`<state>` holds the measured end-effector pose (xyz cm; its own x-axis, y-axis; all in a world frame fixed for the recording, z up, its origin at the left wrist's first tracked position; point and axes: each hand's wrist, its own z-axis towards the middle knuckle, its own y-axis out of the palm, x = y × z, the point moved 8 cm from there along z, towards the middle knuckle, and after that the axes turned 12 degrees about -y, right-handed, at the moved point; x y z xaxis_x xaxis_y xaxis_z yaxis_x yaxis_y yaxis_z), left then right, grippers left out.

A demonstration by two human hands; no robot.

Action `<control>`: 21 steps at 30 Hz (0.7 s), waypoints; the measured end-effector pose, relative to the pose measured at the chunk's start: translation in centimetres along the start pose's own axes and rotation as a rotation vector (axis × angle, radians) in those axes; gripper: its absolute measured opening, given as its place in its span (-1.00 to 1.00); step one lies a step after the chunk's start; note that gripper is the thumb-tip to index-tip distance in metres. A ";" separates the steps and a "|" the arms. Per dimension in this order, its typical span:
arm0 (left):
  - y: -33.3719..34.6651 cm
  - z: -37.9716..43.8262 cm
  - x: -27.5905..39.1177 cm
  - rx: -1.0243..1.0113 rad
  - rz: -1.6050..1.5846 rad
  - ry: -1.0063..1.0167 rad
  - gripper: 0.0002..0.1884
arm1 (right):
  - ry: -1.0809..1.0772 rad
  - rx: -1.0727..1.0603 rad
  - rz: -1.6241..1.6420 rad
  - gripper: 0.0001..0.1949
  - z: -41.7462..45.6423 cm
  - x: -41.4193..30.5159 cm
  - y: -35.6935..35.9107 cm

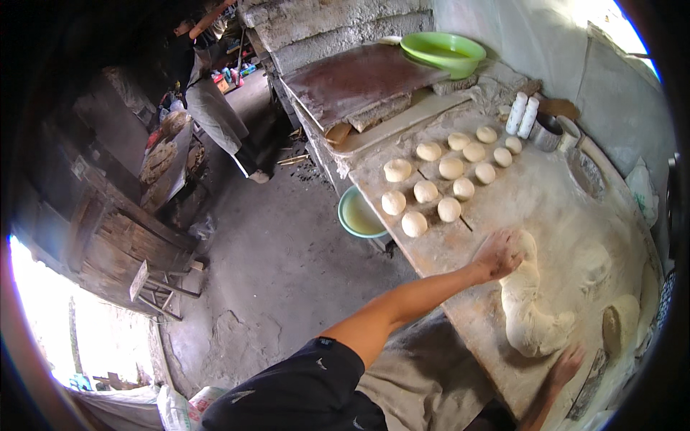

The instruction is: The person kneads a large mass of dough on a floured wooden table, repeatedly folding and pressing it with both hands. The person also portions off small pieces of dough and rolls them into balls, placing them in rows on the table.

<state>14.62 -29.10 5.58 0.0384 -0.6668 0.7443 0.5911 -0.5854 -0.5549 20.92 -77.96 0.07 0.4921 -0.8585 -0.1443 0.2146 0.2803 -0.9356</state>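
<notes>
A long, bent roll of pale dough lies on the floured wooden work table. My left hand grips its far end, fingers curled against the dough. Beside the roll's thick near end is my right hand, slightly blurred and low over the table, with nothing visible in it. Several round dough balls stand in loose rows beyond my left hand. Loose flour is heaped to the right of the roll.
Two white shaker bottles and metal cups stand at the table's back. A green basin sits beside a dark board. Below the table edge is a basin of cloudy liquid. Another person stands at upper left, near a wooden stool.
</notes>
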 end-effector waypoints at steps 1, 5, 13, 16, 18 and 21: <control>-0.4 0.7 0.1 0.011 0.031 0.009 -0.36 | -0.148 0.095 0.040 -0.63 -2.3 -1.5 0.0; 1.2 0.1 -0.3 -0.119 0.081 -0.067 -0.38 | -0.084 -0.041 -0.226 -0.65 -4.5 -0.9 -0.5; 0.2 0.1 1.0 -0.036 0.107 -0.038 -0.36 | -0.065 0.008 -0.228 -0.57 -3.4 1.2 3.0; 0.7 0.1 -0.3 -0.071 0.082 -0.054 -0.33 | -0.183 0.058 -0.180 -0.60 -7.3 -0.6 0.2; 1.0 -0.1 -0.1 -0.086 0.112 -0.088 -0.32 | -0.092 -0.039 -0.366 -0.62 -5.3 1.8 0.2; 0.4 0.2 0.3 -0.041 0.127 -0.054 -0.32 | -0.095 0.045 -0.417 -0.64 -0.9 2.3 1.6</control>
<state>15.05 -29.46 5.64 0.1548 -0.7118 0.6851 0.5455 -0.5166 -0.6600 21.68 -79.89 -2.02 0.4306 -0.8596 0.2751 0.4466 -0.0619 -0.8926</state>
